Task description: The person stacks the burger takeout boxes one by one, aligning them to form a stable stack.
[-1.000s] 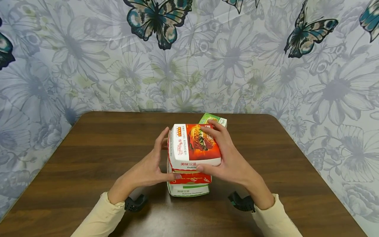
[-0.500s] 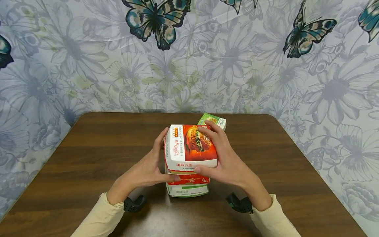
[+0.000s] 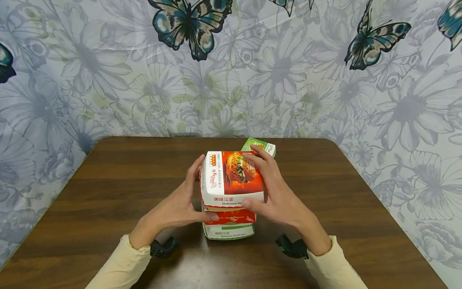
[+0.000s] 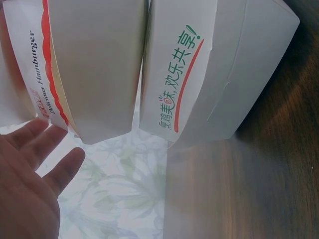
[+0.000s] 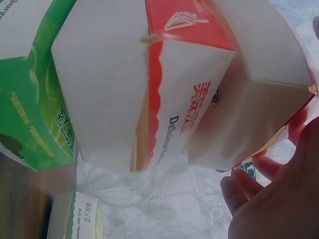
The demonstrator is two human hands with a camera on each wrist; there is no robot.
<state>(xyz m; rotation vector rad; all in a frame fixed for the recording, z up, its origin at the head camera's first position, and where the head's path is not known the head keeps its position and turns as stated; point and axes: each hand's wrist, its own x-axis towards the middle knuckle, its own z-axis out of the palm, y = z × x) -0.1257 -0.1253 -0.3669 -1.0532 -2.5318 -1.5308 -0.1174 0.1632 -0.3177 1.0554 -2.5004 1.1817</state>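
Observation:
Several hamburger boxes form a stack in front of me. The top red and white box [image 3: 234,178] shows a burger picture and sits slightly tilted. My right hand [image 3: 276,186] holds its right side, thumb on the front face and fingers over the top. Below it is a second red and white box [image 3: 236,218], largely covered in the head view. My left hand [image 3: 180,202] grips the left side of this one, thumb on its front; its fingers reach along the side in the left wrist view. At the bottom lies a green and white box [image 3: 229,232].
Behind the stack, another green and white hamburger box [image 3: 268,148] lies near the far edge of the brown wooden table [image 3: 144,172]. A flowered cloth with butterflies [image 3: 108,80] hangs behind the table. Dark wrist cameras [image 3: 164,247] are strapped to both wrists.
The top box has shifted slightly left, lining up more closely over the lower boxes. My right hand moved left with it, and its thumb has slid a little right along the front.

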